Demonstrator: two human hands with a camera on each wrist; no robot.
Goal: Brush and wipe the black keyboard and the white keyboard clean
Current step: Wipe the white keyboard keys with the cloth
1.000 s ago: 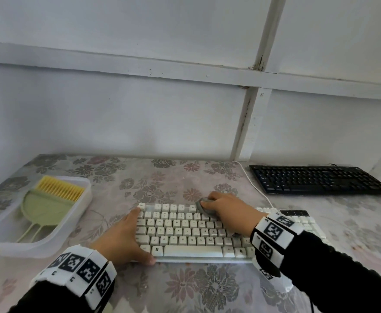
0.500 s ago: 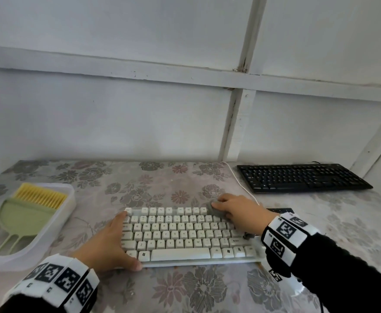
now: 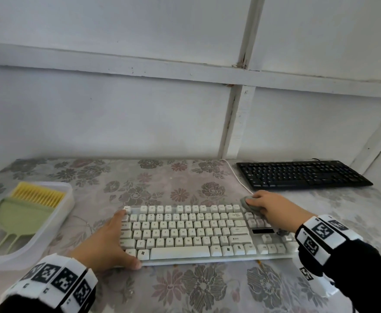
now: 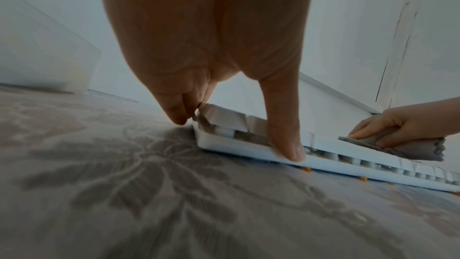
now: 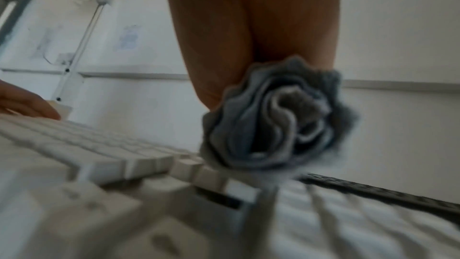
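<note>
The white keyboard [image 3: 191,231] lies in front of me on the flowered table. My left hand [image 3: 108,242] grips its left end, thumb [image 4: 286,141] on the front edge and fingers along the left side. My right hand [image 3: 273,210] holds a bunched grey cloth [image 3: 249,205] and presses it on the far right keys, near the top corner. The right wrist view shows the crumpled cloth [image 5: 276,123] against the keys [image 5: 139,164]. The black keyboard [image 3: 302,175] sits at the back right, untouched.
A clear plastic tray [image 3: 56,224] at the left holds a green dustpan [image 3: 20,218] and a yellow-bristled brush [image 3: 38,195]. A white cable [image 3: 239,177] runs from the white keyboard toward the wall. The wall stands close behind the table.
My right hand has slid the cloth rightward along the top rows of the white keyboard, from its middle to the far right end. My left hand has kept its hold on the left end.
</note>
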